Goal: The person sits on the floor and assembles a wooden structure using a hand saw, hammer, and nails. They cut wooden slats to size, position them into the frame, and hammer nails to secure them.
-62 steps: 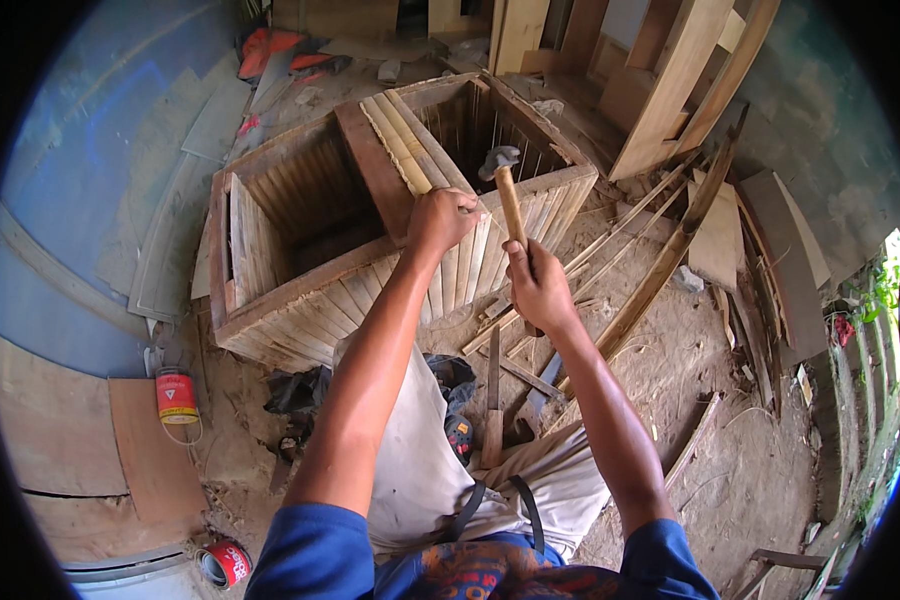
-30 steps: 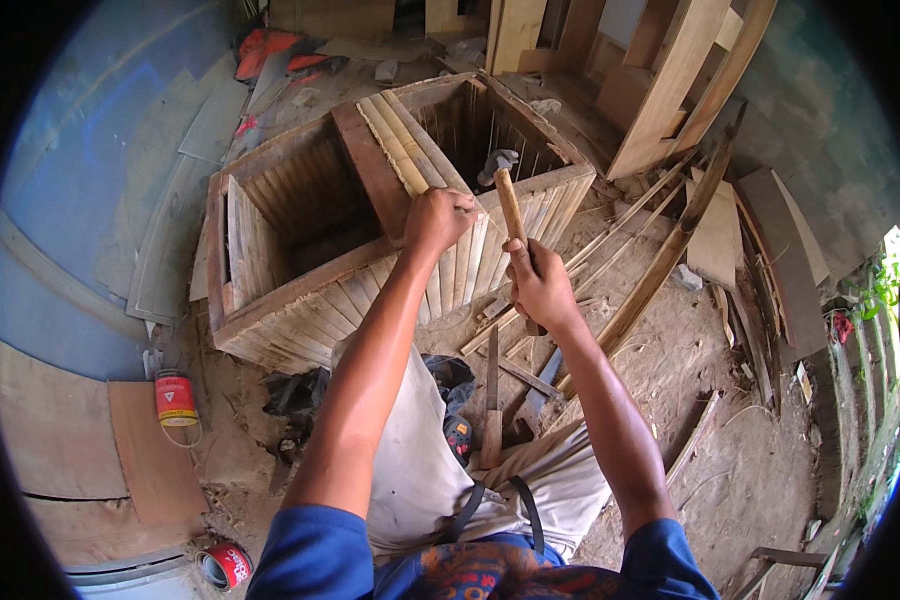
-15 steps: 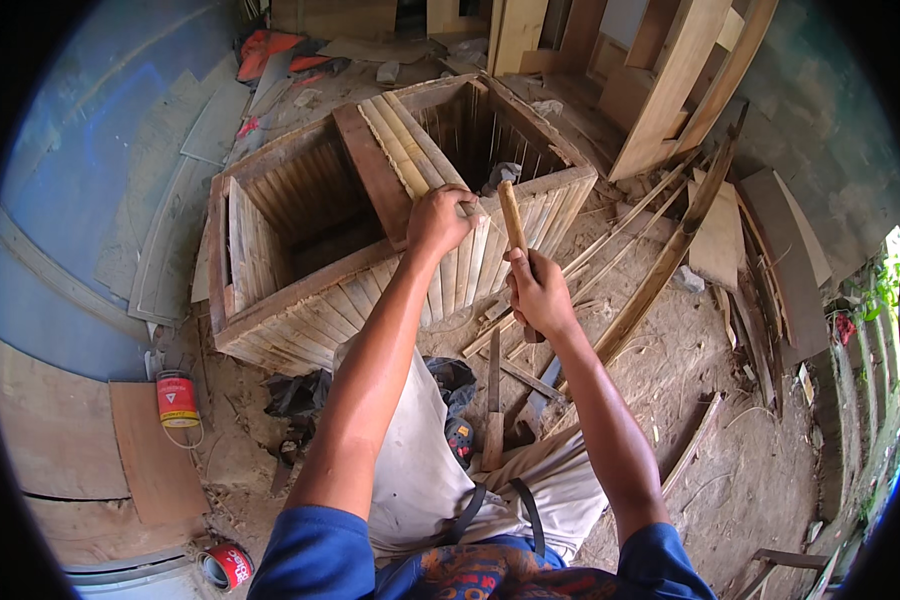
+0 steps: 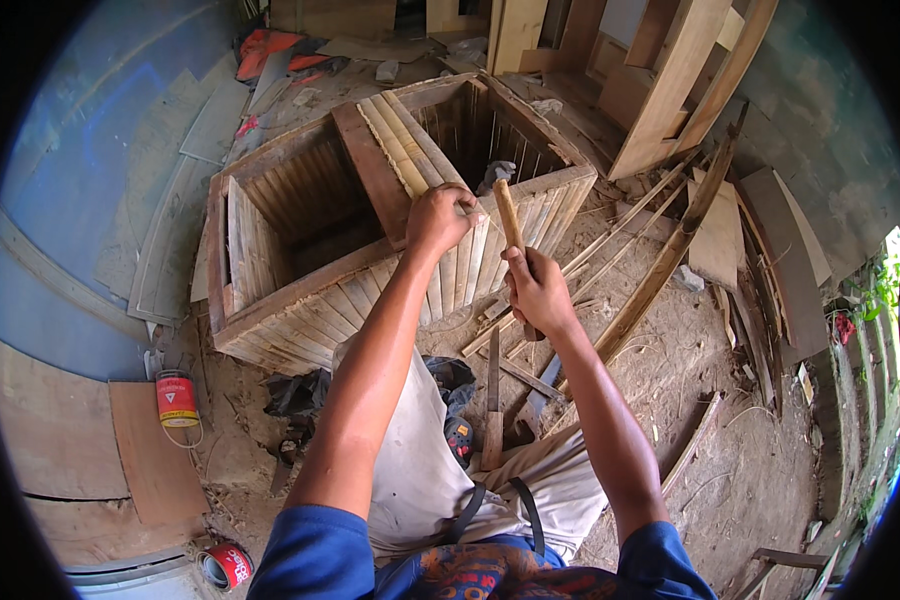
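A wooden frame box (image 4: 300,245) with split-bamboo sides and two open compartments stands in front of me. Several bamboo strips (image 4: 402,145) lie side by side across its middle, next to a brown board (image 4: 372,172). At the near end of these strips rests my left hand (image 4: 440,217), fingers curled and pinched; whatever they hold is hidden. My right hand (image 4: 538,290) is wrapped round the wooden handle of a hammer (image 4: 508,212). The hammer's metal head is raised near the box's front rim, just right of my left hand.
A machete-like blade (image 4: 494,395) and a saw (image 4: 538,395) lie by my legs. Long bamboo pieces (image 4: 660,270) stretch along the ground at right. Wooden panels (image 4: 670,90) lean at the back right. Red cans (image 4: 177,398) are at left.
The hammer's head has shifted slightly to the left, tilting its handle a little. My left hand and the box have stayed in place.
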The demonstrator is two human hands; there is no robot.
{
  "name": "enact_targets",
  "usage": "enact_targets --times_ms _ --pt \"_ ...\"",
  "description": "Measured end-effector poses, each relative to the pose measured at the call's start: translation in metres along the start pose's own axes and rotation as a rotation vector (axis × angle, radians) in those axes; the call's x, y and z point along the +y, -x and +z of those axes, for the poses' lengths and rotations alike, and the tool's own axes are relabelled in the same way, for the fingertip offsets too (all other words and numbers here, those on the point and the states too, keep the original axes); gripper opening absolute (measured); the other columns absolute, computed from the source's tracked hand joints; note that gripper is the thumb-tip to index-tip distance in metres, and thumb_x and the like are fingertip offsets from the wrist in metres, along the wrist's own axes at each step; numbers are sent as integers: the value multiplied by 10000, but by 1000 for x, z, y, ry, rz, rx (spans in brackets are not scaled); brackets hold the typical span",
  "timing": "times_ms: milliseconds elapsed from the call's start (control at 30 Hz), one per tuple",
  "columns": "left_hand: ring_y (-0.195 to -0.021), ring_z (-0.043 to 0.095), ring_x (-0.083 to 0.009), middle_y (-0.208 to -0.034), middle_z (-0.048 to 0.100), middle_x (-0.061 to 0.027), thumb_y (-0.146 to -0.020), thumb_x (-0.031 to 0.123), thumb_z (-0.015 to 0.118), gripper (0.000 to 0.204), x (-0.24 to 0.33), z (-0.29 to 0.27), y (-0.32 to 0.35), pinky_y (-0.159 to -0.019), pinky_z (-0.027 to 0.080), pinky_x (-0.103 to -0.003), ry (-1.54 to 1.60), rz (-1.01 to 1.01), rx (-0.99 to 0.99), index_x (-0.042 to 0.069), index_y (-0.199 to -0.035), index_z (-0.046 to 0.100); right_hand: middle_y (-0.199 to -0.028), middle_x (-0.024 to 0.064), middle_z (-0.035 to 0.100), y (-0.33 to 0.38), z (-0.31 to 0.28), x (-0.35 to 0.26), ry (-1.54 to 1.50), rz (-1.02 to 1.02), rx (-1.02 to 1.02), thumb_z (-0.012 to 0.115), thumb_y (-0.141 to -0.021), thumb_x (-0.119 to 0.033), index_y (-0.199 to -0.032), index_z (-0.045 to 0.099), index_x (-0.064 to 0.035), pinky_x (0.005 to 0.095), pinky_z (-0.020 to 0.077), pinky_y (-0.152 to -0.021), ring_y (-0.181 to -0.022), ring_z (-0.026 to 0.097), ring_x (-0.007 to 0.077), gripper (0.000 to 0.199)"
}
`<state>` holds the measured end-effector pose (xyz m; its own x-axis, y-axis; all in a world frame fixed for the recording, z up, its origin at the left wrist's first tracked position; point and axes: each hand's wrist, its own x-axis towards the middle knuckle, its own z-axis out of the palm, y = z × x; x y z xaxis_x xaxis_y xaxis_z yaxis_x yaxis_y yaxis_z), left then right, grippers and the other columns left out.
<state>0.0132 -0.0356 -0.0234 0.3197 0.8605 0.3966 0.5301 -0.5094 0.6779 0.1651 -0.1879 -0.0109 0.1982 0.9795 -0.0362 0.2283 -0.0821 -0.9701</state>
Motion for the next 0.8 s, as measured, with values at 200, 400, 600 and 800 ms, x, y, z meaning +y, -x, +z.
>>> enact_targets --times_ms 200,400,600,800 --pt "-1006 696 -259 -1022 730 -53 -714 150 851 233 1 -1 -1 -900 533 -365 -21 9 10 66 -894 730 -613 24 529 1 1 1 -41 32 -3 523 -1060 -378 -857 572 4 321 428 -441 -479 529 119 435" --pt "-1000 698 -265 -1030 731 -53 -758 183 824 192 -2 1 -2 -895 535 -373 -33 51 23 74 -892 738 -628 10 504 4 2 -1 -30 23 -16 507 -1070 -358 -954 571 17 304 398 -423 -465 491 99 399" --pt "-963 708 -265 -1025 738 -61 -844 206 756 137 1 6 -4 -855 545 -366 -71 -22 78 77 -889 756 -646 -20 450 4 3 -4 -40 1 -40 475 -1091 -323 -1121 573 44 266 342 -380 -438 427 64 381" --pt "-959 715 -246 -1000 744 -59 -827 180 771 116 2 7 -1 -857 548 -342 27 -86 78 72 -869 773 -644 -19 445 5 2 -7 -42 27 -48 472 -1092 -326 -1105 570 40 266 344 -384 -447 427 64 380"
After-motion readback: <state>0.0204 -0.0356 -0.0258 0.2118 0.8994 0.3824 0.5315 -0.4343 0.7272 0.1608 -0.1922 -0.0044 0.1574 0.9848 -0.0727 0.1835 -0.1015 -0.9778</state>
